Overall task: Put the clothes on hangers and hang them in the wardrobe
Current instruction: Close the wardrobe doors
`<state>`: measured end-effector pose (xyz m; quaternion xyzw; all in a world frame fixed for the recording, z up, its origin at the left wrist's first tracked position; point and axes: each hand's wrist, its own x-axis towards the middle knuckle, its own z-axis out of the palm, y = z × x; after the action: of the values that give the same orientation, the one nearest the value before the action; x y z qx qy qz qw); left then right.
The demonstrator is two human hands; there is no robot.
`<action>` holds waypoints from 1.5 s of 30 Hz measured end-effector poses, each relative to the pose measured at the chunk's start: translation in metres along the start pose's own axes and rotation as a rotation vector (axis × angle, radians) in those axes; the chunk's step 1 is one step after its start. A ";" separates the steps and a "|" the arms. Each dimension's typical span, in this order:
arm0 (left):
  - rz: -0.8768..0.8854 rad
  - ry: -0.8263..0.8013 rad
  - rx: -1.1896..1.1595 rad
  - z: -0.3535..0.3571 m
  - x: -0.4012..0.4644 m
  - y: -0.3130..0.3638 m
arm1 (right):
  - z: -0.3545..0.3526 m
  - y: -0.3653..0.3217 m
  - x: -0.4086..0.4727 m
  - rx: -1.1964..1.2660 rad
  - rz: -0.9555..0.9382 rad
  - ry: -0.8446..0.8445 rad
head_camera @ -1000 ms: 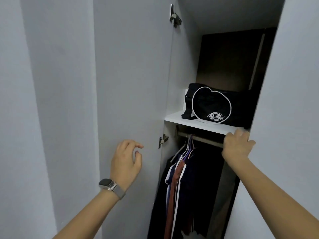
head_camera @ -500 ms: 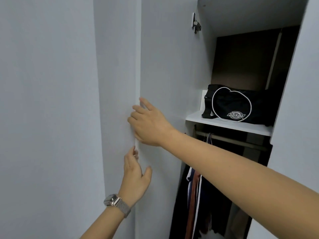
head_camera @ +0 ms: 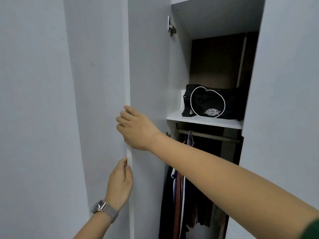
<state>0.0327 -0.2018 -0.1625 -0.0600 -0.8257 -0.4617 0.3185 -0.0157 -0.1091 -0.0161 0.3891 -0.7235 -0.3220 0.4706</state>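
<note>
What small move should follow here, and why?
Probably swing the wardrobe door wider open. Both the right hand and left hand grip its free edge, no garment is held, and the rail stands only partly exposed.

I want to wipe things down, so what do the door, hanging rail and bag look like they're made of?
Door: likely laminated board, matte pale grey, with a flat white edge band. Rail: probably metal, a dull round bar with a faint sheen. Bag: soft black fabric, creased, with white piping and a printed logo; the exact weave is unclear.
</note>
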 end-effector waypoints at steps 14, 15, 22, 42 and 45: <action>0.103 -0.423 -0.084 0.060 -0.023 0.016 | 0.022 0.034 -0.091 0.061 0.079 0.355; 0.115 -0.444 -0.091 0.065 -0.023 0.017 | 0.022 0.037 -0.098 0.063 0.081 0.345; 0.177 -0.561 -0.097 0.104 -0.027 0.043 | 0.024 0.064 -0.158 0.044 0.120 0.214; 0.429 -0.392 0.026 0.293 0.020 0.100 | 0.086 0.171 -0.311 -0.177 0.542 -0.278; 0.433 -0.361 0.057 0.307 0.028 0.101 | 0.095 0.176 -0.317 -0.166 0.568 -0.267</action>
<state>-0.0938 0.0964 -0.1868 -0.3074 -0.8496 -0.3412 0.2593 -0.0698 0.2609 -0.0393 0.0864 -0.8296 -0.2840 0.4728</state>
